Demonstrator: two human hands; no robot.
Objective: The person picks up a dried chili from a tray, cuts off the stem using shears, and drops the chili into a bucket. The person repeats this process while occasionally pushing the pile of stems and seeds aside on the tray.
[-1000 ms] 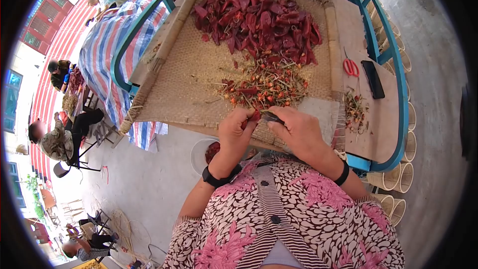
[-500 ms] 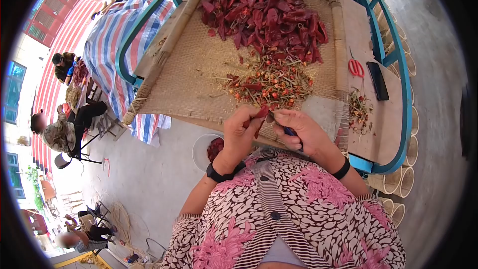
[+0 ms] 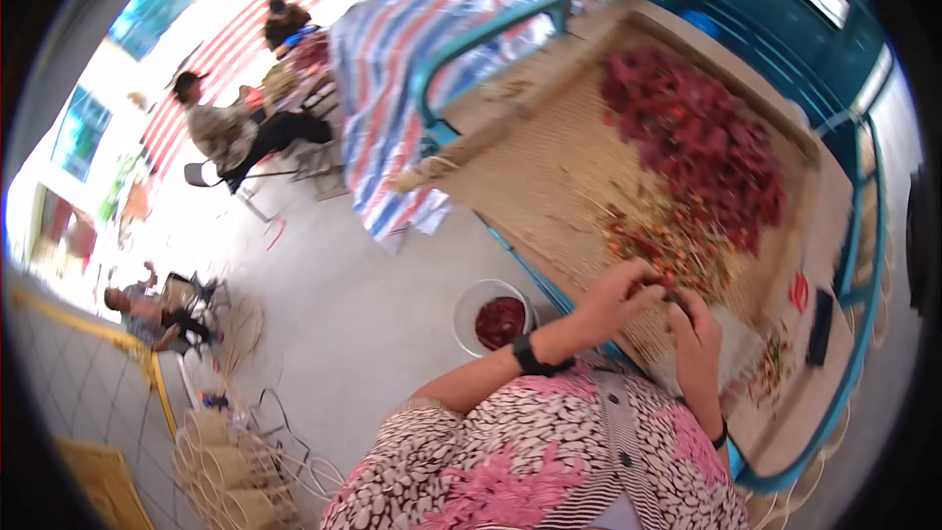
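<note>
My left hand and my right hand meet over the near edge of a woven tray. Finger and thumb of the left are pinched on a dried red chili, mostly covered and blurred. The right is closed against it; the small blue-handled tool that showed in its palm earlier is hidden now. Just beyond my fingers lie chili stems and orange-red bits. Further back on the tray is a heap of dark red chilies. A white bucket with red chili pieces stands below my left forearm.
Red-handled scissors, a black phone and stem scraps lie right of the tray. A teal cart rail surrounds it. Striped sheeting hangs at the left. Several people sit or stand beyond; cane coils are on the floor.
My view has swung left, so tray and hands appear further right and tilted. My hands stay together over the tray's edge. The blue-handled tool has gone out of sight.
</note>
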